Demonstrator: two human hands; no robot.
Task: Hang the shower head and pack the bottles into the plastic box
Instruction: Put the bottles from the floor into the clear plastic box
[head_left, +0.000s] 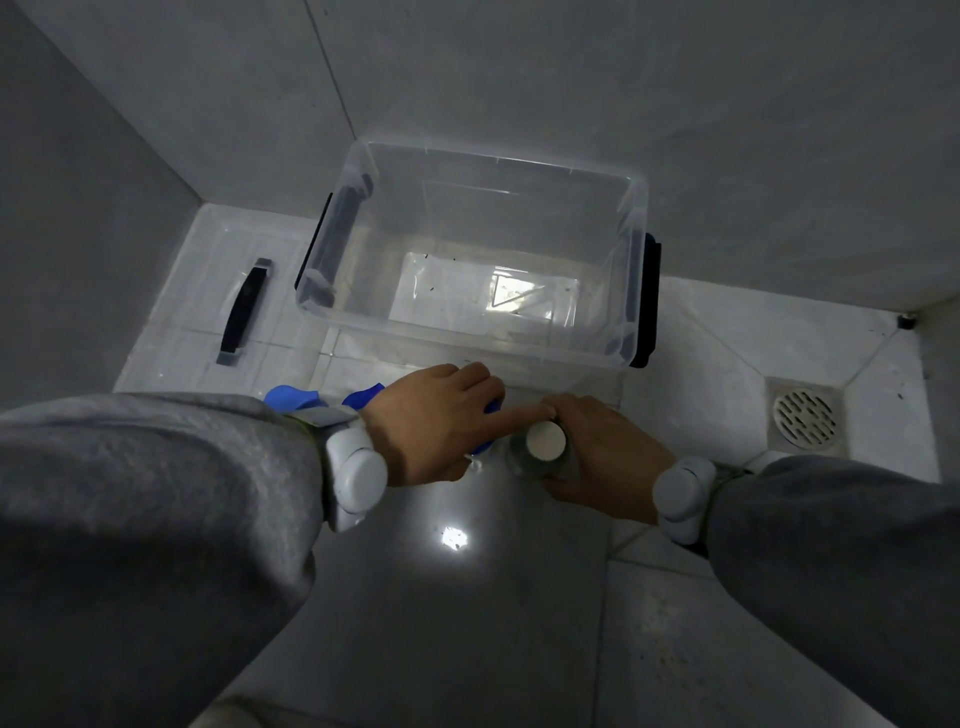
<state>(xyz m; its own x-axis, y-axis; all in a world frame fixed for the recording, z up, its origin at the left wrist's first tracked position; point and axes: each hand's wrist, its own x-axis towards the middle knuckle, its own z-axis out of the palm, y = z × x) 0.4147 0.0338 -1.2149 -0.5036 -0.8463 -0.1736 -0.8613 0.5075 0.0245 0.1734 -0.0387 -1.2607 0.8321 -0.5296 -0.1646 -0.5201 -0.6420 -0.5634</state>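
Note:
A clear plastic box (636, 218) with black side handles stands open on the floor against the wall, nothing inside it. Just in front of it stand bottles. My left hand (436, 423) curls over a blue-topped bottle (492, 406), mostly hidden beneath it. Two more blue tops show to the left, one (292, 399) by my sleeve and one (363, 396) near my wrist. My right hand (605, 452) grips a greenish bottle with a white cap (545, 440), seen from above. The shower head is not in view.
The box's clear lid with a black handle (243, 310) lies flat on the floor to the left of the box. A round metal floor drain (805, 418) sits at the right. Grey tiled walls close in the corner behind and to the left.

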